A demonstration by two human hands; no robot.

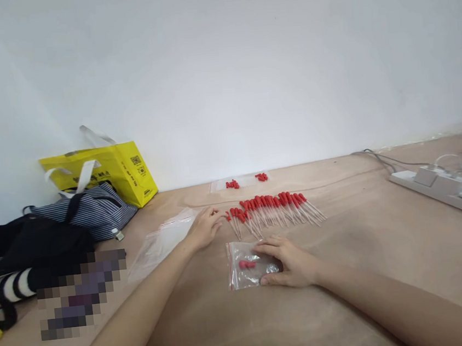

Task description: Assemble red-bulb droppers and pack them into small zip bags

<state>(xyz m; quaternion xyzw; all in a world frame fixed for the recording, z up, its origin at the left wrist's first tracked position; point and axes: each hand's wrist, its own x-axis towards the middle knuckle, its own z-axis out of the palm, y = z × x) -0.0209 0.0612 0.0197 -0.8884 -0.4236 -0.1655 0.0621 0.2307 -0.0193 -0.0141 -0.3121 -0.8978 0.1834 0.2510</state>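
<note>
Bare forearms (376, 295) stretch over the wooden table (365, 236). Right hand (285, 261) rests on a clear zip bag (246, 279), thumb and fingers spread apart; a red piece (246, 264) shows inside. Left hand (207, 228) touches the left end of a row of red-headed white sticks (275, 202); whether its fingertips pinch one, I cannot tell. Just left lie flat clear bags (163, 238). Beyond the row, more red heads (232, 184) show near the wall. Farther out stand a yellow tote (140, 174), left, and a white power strip (449, 189), right.
</note>
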